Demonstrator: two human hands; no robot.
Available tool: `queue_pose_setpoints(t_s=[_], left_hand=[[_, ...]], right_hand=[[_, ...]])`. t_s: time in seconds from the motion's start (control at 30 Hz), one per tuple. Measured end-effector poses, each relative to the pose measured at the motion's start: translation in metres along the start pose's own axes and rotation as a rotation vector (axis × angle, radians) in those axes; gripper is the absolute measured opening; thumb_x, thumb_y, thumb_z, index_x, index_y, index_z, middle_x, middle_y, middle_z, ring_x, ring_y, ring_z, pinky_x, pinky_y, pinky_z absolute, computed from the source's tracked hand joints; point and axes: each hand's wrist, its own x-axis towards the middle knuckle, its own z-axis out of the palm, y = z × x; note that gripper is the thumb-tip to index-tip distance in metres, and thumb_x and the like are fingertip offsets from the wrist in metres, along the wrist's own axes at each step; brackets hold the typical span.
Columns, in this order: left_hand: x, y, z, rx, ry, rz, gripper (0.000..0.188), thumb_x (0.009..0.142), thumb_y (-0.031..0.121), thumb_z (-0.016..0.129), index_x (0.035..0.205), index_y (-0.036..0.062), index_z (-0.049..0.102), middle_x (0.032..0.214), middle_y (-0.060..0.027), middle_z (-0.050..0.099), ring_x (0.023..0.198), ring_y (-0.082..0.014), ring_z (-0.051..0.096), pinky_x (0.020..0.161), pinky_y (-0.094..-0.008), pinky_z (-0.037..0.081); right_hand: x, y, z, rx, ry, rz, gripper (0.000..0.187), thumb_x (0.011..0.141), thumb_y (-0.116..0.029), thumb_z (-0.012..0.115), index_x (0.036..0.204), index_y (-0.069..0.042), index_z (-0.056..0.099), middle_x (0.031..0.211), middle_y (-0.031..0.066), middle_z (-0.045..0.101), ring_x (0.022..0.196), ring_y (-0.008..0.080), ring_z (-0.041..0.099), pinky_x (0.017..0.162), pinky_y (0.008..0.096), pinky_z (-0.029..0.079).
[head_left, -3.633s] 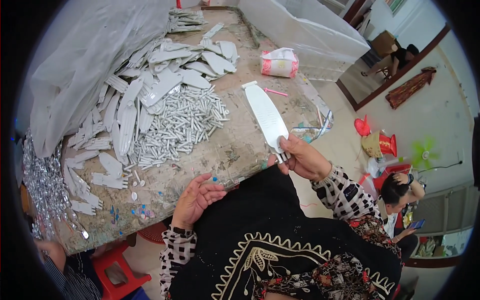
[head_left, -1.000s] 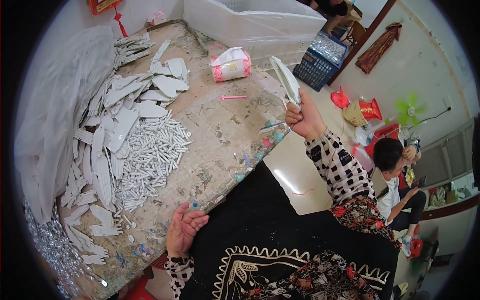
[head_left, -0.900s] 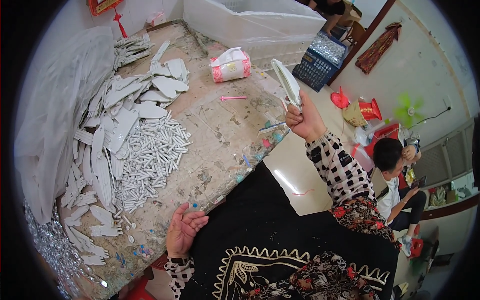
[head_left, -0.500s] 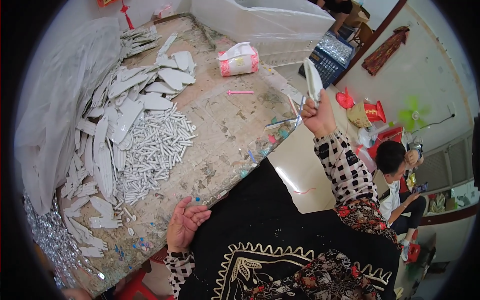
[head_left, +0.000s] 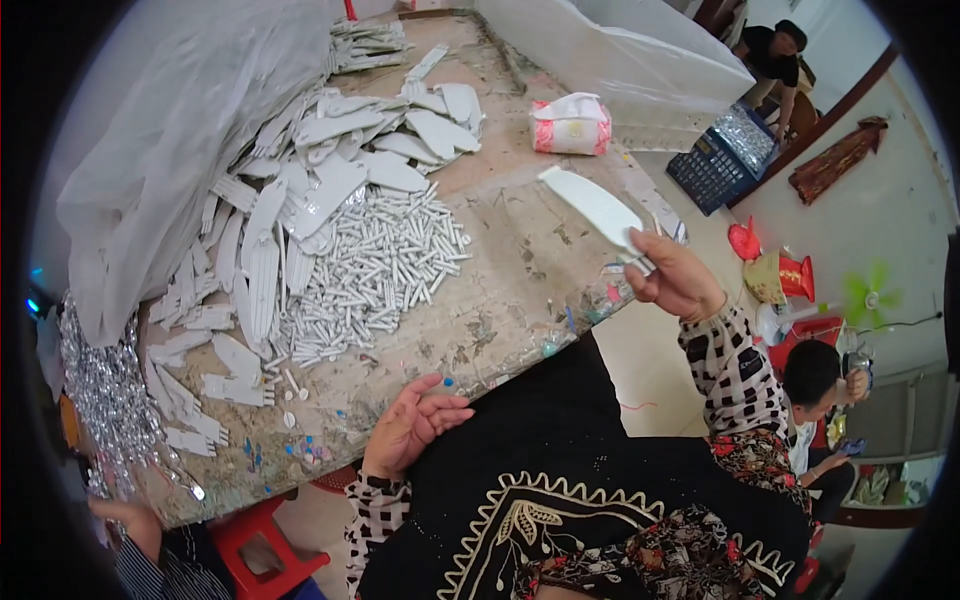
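Observation:
My right hand grips a white, flat, blade-shaped plastic piece by its pronged end. The piece points up and left over the right part of the worktable. My left hand rests by the table's front edge, palm turned up, fingers loosely bent with nothing in them. Farther left lies a heap of similar white plastic pieces. In front of that heap spreads a pile of short white plastic pegs. Several loose pronged pieces sit near the left front corner.
A pink and white tissue pack stands at the back right. Clear plastic sheeting covers the left side, with silvery strands below. A red stool and another person's arm are at lower left. Two people sit to the right.
My right hand has swung the white piece from upright to slanting left, its broad face now showing. The whole view has shifted, so the table appears farther right. My left hand stays empty.

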Motion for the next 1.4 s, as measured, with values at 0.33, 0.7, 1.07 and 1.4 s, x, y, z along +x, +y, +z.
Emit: queue_pose_setpoints(t_s=[0.33, 0.7, 1.07, 1.4], left_hand=[[0.013, -0.003, 0.009, 0.011, 0.010, -0.007, 0.066, 0.095, 0.045, 0.051, 0.143, 0.0054, 0.029, 0.126, -0.0269, 0.053, 0.117, -0.0391, 0.055, 0.102, -0.0436, 0.042], [0.007, 0.002, 0.009, -0.019, 0.035, 0.016, 0.062, 0.097, 0.045, 0.047, 0.142, 0.0053, 0.030, 0.125, -0.0271, 0.053, 0.117, -0.0394, 0.054, 0.102, -0.0439, 0.042], [0.004, 0.015, 0.000, -0.002, -0.017, -0.044, 0.061, 0.097, 0.043, 0.047, 0.142, 0.0048, 0.030, 0.126, -0.0273, 0.053, 0.118, -0.0406, 0.053, 0.102, -0.0454, 0.041], [0.036, -0.016, 0.016, -0.004, 0.008, 0.028, 0.064, 0.095, 0.041, 0.052, 0.142, 0.0048, 0.028, 0.125, -0.0276, 0.053, 0.115, -0.0386, 0.056, 0.102, -0.0452, 0.041]], right_hand=[[0.066, -0.022, -0.035, 0.567, -0.053, -0.196, 0.033, 0.099, -0.038, 0.047, 0.110, -0.008, 0.053, 0.064, -0.0038, 0.036, 0.050, 0.0060, 0.032, 0.049, 0.0205, 0.030], [0.098, 0.000, -0.017, 0.845, -0.178, -0.346, 0.046, 0.097, -0.045, 0.042, 0.093, -0.003, 0.058, 0.047, -0.0053, 0.027, 0.038, 0.0070, 0.023, 0.040, 0.0229, 0.021], [0.054, 0.016, 0.011, 0.428, -0.012, -0.073, 0.032, 0.100, -0.039, 0.044, 0.102, -0.009, 0.054, 0.051, -0.0039, 0.039, 0.040, 0.0058, 0.032, 0.039, 0.0216, 0.024], [0.057, 0.024, 0.014, 0.175, -0.335, 0.003, 0.031, 0.099, -0.039, 0.047, 0.110, -0.011, 0.052, 0.067, 0.0038, 0.052, 0.053, 0.0117, 0.042, 0.048, 0.0228, 0.033]])
